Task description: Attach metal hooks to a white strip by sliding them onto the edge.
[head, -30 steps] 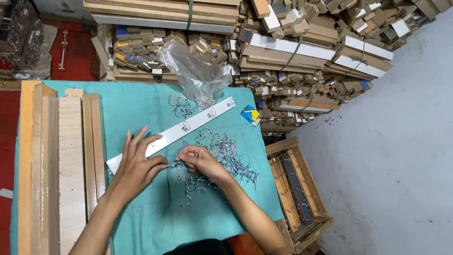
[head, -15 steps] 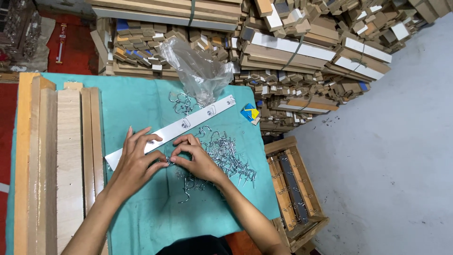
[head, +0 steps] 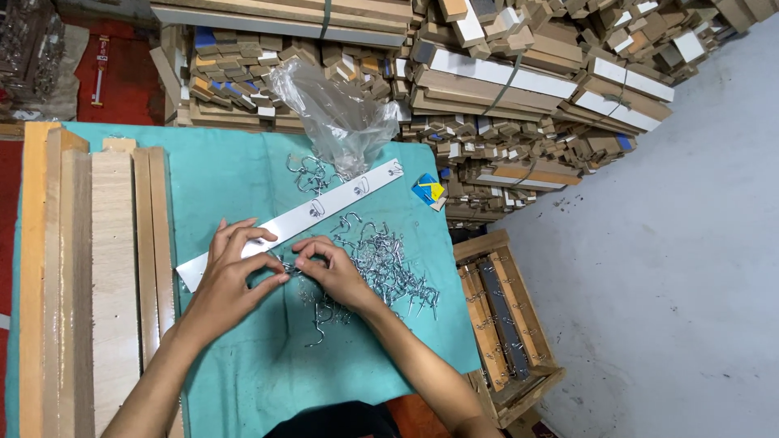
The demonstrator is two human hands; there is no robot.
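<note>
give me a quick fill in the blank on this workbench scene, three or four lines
1. The table is covered with a ____ cloth.
2. Both hands, left and right, meet over a long white ____.
3. The pile of metal hooks lies to the ____ of the hands.
4. The clear plastic ____ sits at the table's far edge.

Missing words: teal; strip; right; bag

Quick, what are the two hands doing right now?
Left hand: fingers pinched on a small metal hook, resting on the white strip.
Right hand: fingers pinched on the same hook.
</note>
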